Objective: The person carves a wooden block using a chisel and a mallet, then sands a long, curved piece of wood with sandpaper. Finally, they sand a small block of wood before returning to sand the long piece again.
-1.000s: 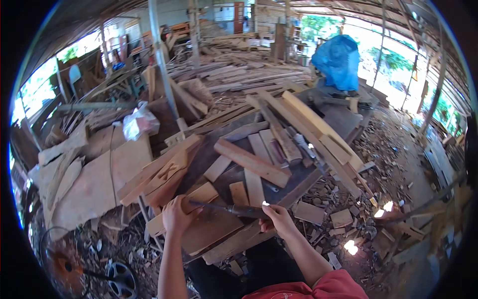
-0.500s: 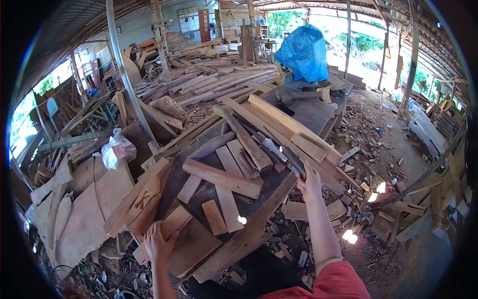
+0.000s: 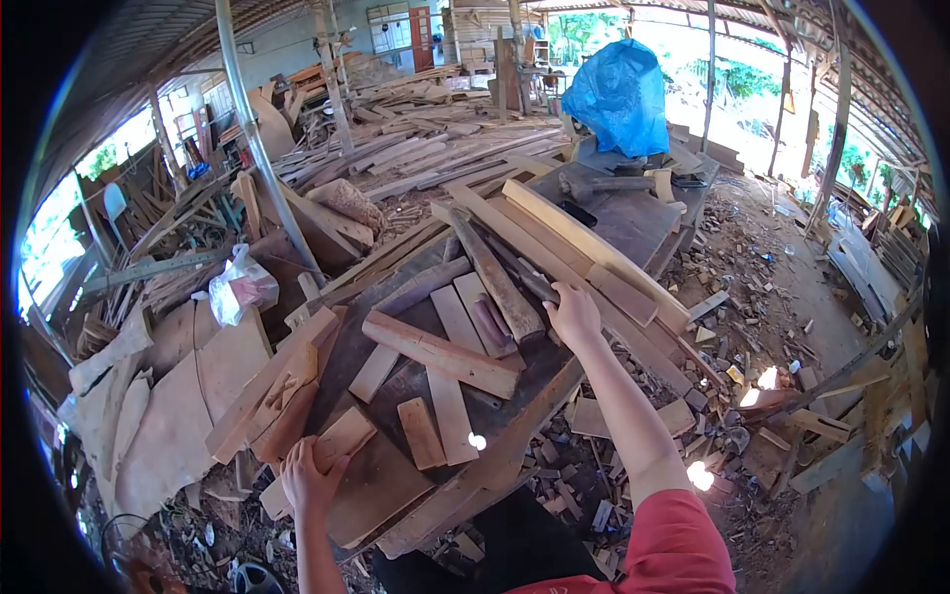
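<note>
While the right hand (image 3: 574, 315) reaches forward, its fingers' grip partly hidden.

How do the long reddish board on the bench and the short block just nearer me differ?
The long board is much longer than the short block. The board lies across pale strips; the block lies beside one. In view, the board runs mostly sideways, whereas the block points more toward you. Both are bare wood.
</note>
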The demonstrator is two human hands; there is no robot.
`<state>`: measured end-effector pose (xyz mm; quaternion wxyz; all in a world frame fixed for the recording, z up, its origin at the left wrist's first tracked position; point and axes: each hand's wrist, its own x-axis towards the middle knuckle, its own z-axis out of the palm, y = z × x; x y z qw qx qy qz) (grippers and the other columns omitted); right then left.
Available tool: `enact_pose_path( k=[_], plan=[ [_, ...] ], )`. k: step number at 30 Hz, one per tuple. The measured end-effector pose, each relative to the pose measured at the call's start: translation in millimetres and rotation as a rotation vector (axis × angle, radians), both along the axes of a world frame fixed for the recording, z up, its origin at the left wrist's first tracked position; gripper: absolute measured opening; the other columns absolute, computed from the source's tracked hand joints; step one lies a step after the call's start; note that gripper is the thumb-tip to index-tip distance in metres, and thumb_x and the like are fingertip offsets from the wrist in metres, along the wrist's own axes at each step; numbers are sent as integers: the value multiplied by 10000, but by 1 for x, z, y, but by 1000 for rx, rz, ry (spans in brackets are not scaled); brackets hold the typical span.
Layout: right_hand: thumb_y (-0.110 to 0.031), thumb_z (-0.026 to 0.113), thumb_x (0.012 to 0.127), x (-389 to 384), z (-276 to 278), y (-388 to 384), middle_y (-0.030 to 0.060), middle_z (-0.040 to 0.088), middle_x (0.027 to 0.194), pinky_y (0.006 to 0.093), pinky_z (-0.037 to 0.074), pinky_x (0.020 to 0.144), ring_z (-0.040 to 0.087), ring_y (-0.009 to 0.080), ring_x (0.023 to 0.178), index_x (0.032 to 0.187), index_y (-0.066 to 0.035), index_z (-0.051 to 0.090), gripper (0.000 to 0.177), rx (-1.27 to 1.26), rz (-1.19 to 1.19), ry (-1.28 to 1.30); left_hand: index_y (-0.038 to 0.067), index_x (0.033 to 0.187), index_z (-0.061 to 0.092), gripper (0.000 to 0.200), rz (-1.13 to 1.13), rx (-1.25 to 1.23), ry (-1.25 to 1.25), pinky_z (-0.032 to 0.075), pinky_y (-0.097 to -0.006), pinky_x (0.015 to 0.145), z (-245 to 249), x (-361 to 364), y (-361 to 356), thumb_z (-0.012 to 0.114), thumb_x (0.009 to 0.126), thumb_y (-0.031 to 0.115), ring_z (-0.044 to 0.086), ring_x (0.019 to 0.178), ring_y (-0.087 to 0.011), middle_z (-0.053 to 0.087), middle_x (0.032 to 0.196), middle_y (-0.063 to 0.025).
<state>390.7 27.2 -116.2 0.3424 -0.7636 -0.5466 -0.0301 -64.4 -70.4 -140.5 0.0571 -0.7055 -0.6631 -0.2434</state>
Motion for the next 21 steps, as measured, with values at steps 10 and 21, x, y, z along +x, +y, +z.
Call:
enact_pose_path(
  k=[10, 21],
  plan=[
    [-247, 615, 777, -55, 12, -19, 85, 555, 1093, 433, 382, 868, 509, 287, 1039, 1030, -70, 586, 310, 245, 261, -203, 62, 1043, 556, 581, 4, 21, -2, 392, -385, 905, 3, 0, -2, 693, 651, 470, 525, 1041, -291, 587, 1075, -115],
    [-262, 648, 737, -107, 0, 12, 133, 422, 1266, 500, 342, 930, 286, 290, 1281, 952, -54, 642, 299, -204, 63, -337, 70, 1011, 590, 630, -95, 20, -355, 416, -374, 886, 6, -19, -1, 756, 566, 482, 559, 993, -279, 605, 1025, -116]
  ],
)
